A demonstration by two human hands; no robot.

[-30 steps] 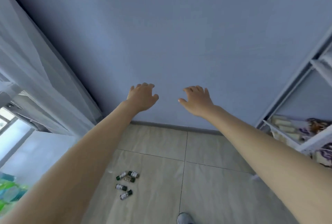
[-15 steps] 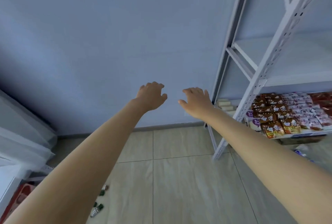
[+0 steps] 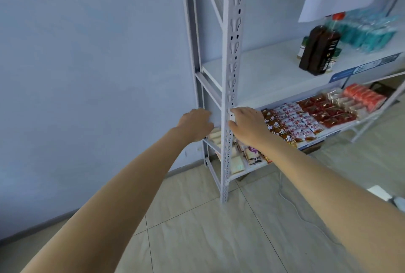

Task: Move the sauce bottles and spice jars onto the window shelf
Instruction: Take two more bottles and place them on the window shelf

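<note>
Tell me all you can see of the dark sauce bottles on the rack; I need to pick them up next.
The dark sauce bottles are two tall bottles with dark brown contents, standing side by side and touching on the white middle shelf. They appear tilted in this wide-angle view. One carries a dark printed label; a red cap shows above them. A smaller jar stands behind. Neither hand touches them.

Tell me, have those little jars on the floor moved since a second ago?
Cannot tell. The jars are out of view now; the head turned right toward the metal rack, and only bare floor tiles show, so nothing fixes their place.
</note>
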